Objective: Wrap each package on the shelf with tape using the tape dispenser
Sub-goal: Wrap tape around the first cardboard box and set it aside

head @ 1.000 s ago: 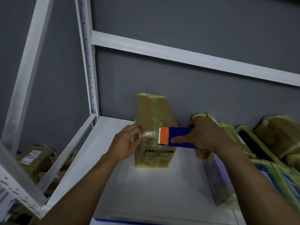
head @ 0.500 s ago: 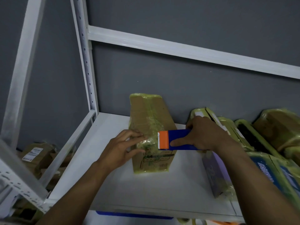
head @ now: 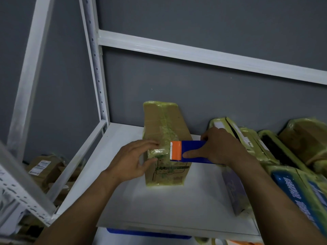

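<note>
My right hand [head: 219, 147] grips the blue plastic tape dispenser with the orange toothed end [head: 187, 152]. The fingers are curled round its body, and the index finger is stretched flat along the blue side toward the orange end. That toothed end lies against the front of the tall brown cardboard package wrapped in yellowish clear tape [head: 164, 124]. The package stands upright on the white metal shelf [head: 159, 200], between my two hands.

My left hand [head: 134, 160] is mostly open. Its fingers lie fairly straight over the package's front left edge, pressing on a shiny strip of clear tape [head: 159, 151] just left of the orange end, with the thumb spread below them against the box. I cannot tell whether that strip is cut from the roll.

Behind and to the right of my right hand, a row of other yellow-wrapped packages [head: 247, 138] leans along the grey wall [head: 194, 89]. One with blue printing [head: 300, 191] lies beside my right forearm. Beyond my left hand rises the shelf's white perforated upright post [head: 95, 76].
</note>
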{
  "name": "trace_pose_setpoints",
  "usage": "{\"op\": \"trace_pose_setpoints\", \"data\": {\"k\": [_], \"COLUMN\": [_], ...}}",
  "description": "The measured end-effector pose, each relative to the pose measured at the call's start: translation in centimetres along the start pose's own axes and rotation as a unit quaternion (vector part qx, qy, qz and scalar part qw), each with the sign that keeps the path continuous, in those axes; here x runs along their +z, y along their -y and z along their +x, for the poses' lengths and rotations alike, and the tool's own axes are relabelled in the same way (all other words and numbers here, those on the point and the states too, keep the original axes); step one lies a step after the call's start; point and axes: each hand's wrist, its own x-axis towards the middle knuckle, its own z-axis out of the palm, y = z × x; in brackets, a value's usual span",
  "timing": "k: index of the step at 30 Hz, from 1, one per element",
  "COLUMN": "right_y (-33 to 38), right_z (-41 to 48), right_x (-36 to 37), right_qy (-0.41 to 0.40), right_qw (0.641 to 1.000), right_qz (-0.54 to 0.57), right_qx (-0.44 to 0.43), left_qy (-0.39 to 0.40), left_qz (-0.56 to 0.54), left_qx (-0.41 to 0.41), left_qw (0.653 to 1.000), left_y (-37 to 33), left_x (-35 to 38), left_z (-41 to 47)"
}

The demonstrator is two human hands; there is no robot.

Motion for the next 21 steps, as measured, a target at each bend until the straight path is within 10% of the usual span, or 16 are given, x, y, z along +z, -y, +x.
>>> {"op": "trace_pose_setpoints", "data": {"k": [21], "right_y": [-1.5], "right_z": [-1.3], "right_x": [0.0], "right_qy": [-0.007], "right_qw": [0.999], "right_qz": [0.052], "right_qx": [0.013], "left_qy": [-0.067], "left_qz": [0.033], "left_qx": [0.02], "left_qw": [0.997], "left_y": [-0.8], "left_x": [1.3], "left_z": [0.3]}}
